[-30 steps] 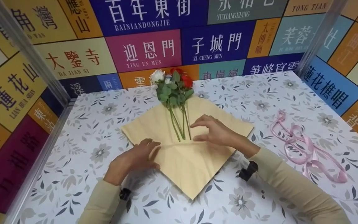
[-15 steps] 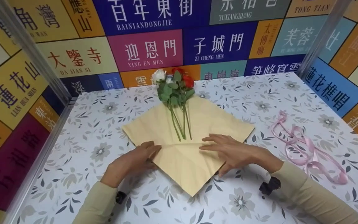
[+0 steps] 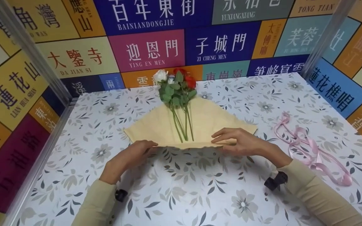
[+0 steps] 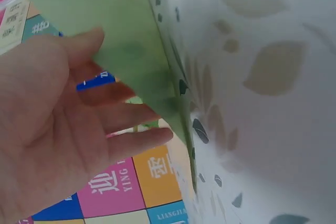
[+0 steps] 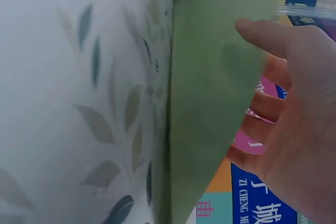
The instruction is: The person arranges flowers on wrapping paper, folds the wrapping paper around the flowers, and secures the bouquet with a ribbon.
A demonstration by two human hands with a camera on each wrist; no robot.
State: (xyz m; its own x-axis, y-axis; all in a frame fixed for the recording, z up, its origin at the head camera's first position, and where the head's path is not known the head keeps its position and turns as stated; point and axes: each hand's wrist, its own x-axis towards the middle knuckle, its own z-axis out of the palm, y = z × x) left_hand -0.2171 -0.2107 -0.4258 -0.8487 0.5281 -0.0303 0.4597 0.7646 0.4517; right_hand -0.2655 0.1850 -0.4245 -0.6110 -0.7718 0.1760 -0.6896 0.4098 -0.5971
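Note:
A sheet of wrapping paper (image 3: 149,125) lies on the table, yellowish on top in the head view. Its near part is raised along a straight crease and appears almost edge-on. Both wrist views show the green underside (image 4: 105,3) of this raised flap. My left hand (image 3: 130,158) pinches the flap at the crease's left end, thumb on the green face and fingers behind. At the right end my right hand (image 3: 250,143) holds the flap likewise, its thumb against the green side (image 5: 210,77). Red and white roses (image 3: 178,91) lie on the paper, stems toward me.
A loosely looped pink ribbon (image 3: 313,153) lies on the right of the table. The tabletop (image 3: 181,194) has a grey leaf-and-flower pattern. Colourful panels with lettering (image 3: 149,50) wall in the back and both sides.
My right hand has moved from beside the stems to the paper's right edge. The near corner, flat before, has been lifted by both hands along the crease. The roses have stayed in place.

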